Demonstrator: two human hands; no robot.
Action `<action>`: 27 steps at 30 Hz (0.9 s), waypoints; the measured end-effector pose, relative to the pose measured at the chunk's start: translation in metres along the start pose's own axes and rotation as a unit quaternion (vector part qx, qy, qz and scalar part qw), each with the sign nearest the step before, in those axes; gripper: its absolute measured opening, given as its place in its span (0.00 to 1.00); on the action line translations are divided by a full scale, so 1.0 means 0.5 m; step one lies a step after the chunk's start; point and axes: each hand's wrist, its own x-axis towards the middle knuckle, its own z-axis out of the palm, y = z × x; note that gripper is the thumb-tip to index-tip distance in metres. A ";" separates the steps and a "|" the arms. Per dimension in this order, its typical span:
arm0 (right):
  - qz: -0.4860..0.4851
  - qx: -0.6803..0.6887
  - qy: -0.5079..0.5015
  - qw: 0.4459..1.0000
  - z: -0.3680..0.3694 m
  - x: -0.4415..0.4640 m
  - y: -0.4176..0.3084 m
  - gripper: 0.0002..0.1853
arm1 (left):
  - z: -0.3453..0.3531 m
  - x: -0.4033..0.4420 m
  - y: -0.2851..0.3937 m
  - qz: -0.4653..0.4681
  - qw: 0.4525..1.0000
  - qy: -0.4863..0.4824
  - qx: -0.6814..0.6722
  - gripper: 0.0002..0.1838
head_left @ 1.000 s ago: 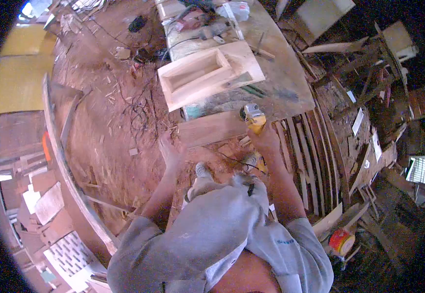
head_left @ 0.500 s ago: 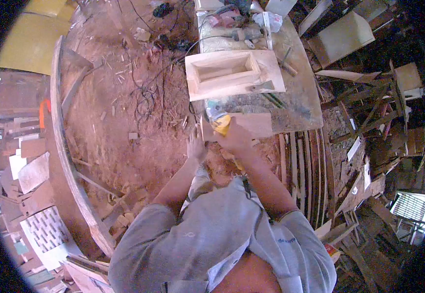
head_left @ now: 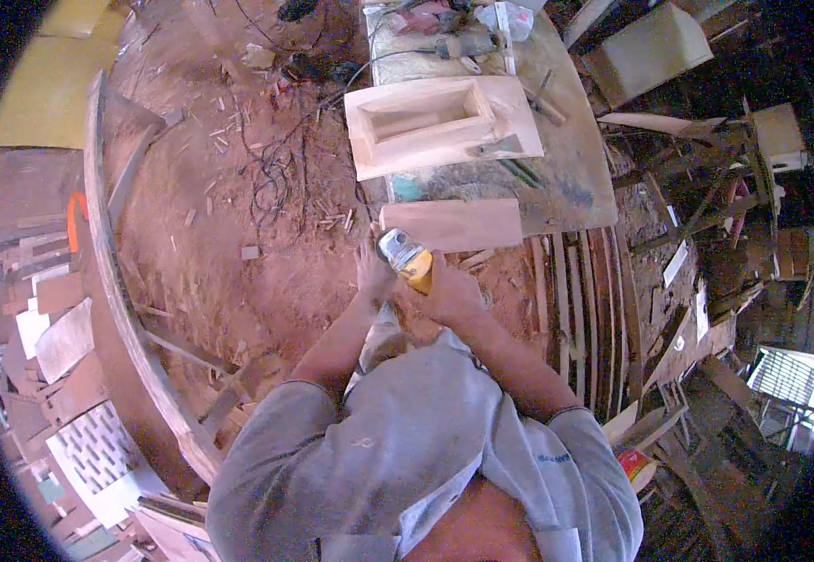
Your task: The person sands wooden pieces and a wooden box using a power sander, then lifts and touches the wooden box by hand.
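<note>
My right hand is wrapped around the yellow body of a small angle grinder. Its grey head points up and left, at the near left corner of a plain wooden block. Whether the disc touches the wood cannot be made out. My left hand is at the block's left end, its fingers reaching along that end and partly hidden by the grinder head. The block lies flat on the near end of the workbench.
Beyond the block, a wooden panel with a framed rectangular opening lies on the bench. A corded power tool rests farther back. Loose cables and wood scraps cover the dirt floor at left. Long boards stand at the right.
The grinder and my right hand have drawn back toward my body, uncovering more of the block's top. My left hand stays by the block's left end. The view has shifted slightly.
</note>
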 end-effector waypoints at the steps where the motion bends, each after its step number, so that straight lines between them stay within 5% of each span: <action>1: 0.021 0.016 0.003 1.000 -0.007 -0.002 -0.004 0.47 | -0.001 0.001 -0.003 -0.001 0.997 -0.002 0.080 0.59; 4: 0.050 0.044 0.037 0.997 -0.005 -0.004 0.042 0.46 | -0.004 0.005 0.006 0.041 0.950 -0.022 0.308 0.59; 8: 0.185 0.080 0.077 0.977 -0.081 -0.050 0.113 0.43 | -0.001 0.017 0.021 -0.048 0.982 -0.015 0.183 0.56; 12: 0.145 0.095 0.296 0.939 -0.002 -0.038 0.333 0.40 | 0.012 0.022 -0.011 0.006 0.975 -0.002 0.221 0.55; 16: 0.242 0.173 0.296 0.908 -0.046 -0.071 0.419 0.39 | 0.028 0.018 -0.015 0.022 0.971 0.022 0.237 0.53; 20: 0.278 0.253 0.328 0.867 -0.030 -0.106 0.486 0.36 | 0.035 -0.038 0.021 -0.072 0.972 -0.035 0.221 0.42; 24: 0.203 0.388 0.369 0.819 0.013 -0.119 0.561 0.31 | 0.049 -0.073 0.183 0.035 0.971 -0.236 0.019 0.32; 27: 0.192 0.590 0.370 0.691 0.034 -0.087 0.589 0.28 | 0.097 -0.075 0.361 0.172 0.940 -0.278 -0.095 0.27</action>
